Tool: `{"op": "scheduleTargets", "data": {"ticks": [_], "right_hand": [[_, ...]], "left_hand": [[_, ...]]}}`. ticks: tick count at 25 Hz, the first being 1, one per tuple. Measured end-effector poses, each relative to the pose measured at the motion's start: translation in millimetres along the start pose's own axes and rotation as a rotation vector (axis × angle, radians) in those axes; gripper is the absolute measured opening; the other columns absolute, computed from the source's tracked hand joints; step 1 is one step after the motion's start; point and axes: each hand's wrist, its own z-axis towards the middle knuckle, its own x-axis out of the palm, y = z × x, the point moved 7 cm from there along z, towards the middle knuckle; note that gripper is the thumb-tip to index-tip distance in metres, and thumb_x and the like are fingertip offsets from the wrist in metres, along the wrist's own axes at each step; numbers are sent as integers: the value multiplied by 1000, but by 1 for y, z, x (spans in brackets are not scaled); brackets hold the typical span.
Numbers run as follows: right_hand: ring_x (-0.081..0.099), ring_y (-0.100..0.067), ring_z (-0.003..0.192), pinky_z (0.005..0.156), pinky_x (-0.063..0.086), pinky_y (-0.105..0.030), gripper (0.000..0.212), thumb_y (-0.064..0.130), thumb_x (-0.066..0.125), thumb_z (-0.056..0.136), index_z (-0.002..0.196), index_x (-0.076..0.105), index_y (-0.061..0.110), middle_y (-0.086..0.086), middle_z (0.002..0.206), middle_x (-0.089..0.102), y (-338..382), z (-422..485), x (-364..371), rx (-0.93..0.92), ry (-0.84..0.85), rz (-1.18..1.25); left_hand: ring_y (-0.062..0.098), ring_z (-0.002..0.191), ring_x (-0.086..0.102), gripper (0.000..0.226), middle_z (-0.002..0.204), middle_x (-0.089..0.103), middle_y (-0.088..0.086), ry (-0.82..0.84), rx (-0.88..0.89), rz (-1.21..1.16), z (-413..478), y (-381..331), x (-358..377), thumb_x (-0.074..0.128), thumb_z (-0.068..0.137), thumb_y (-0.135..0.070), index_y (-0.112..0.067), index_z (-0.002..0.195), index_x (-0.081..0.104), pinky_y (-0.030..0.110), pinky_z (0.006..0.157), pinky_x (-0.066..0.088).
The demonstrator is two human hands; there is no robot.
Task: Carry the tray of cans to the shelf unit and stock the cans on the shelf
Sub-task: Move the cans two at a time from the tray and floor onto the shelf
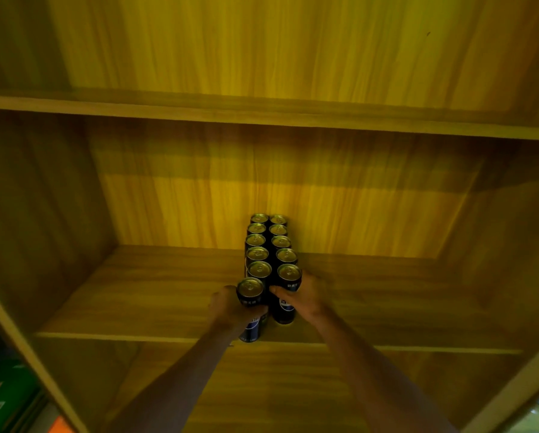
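Forearms (180,379) are seen rising from 6 o'clock toward the middle of the view. At 8 o'clock, outside the side wall (43,214), green cartons (2,398) are glimpsed, blurred. The left grip (230,307) is closed round the front left can (250,287), which is held at the very front edge of the shelf board (136,301); whether its base rests on the board cannot be told. Behind it, two rows of cans (268,242) are lined up toward 12 o'clock, lids up, as far as the back panel (168,207). The right grip (299,296) is wrapped round the front right can (285,310), which stands at the head of the right row. No tray is in view.

Stocking is judged well under way, with the left row being given its sixth can. The next move is judged to call for that can to be slid back, kept upright, until the one behind is touched, and then released.

The shelf unit (496,229) is of yellowish wood grain, with a second board (262,112) overhead at 12 o'clock.
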Motion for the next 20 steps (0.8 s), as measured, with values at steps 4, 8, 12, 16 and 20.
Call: {"op": "scheduleTargets", "data": {"ticks": [4, 8, 12, 16, 20], "right_hand": [[68, -20, 114, 98, 54, -50, 56, 23, 88, 75, 124, 66, 11, -6, 123, 71, -1, 3, -1, -15, -3, 17], [66, -7, 106, 93, 57, -33, 51, 28, 88, 75, 120, 68, 16, -3, 120, 73, 0, 3, -3, -37, -8, -35], [68, -12, 109, 94, 56, -38, 54, 33, 88, 74, 122, 68, 17, -2, 120, 73, 0, 3, -6, -48, 13, -68], [67, -16, 113, 97, 55, -45, 58, 33, 89, 73, 124, 67, 15, -3, 122, 72, -4, 6, -8, -26, 38, -52], [67, -16, 114, 97, 55, -47, 63, 35, 89, 71, 125, 65, 14, -2, 123, 71, -9, 8, -9, -34, 70, -63]], "left_hand": [[-12, 53, 51, 23, 54, 58, -19, 18, -5, 27, 0, 0, 3, 84, 52, -46, -34, 64, 69, 6, 38, 30], [4, 64, 61, 32, 69, 66, -11, 25, 15, 30, 1, -4, 9, 85, 54, -43, -26, 79, 76, 12, 46, 36], [9, 72, 63, 35, 75, 67, -10, 16, 31, 30, -1, -4, 9, 85, 56, -43, -26, 85, 75, 15, 50, 40], [9, 75, 64, 34, 77, 69, -10, 23, 33, 17, -3, -3, 9, 85, 56, -42, -26, 84, 74, 15, 52, 42], [5, 72, 64, 32, 77, 70, -10, 33, 34, -5, -3, -3, 9, 85, 56, -41, -26, 81, 74, 12, 51, 41]]}}
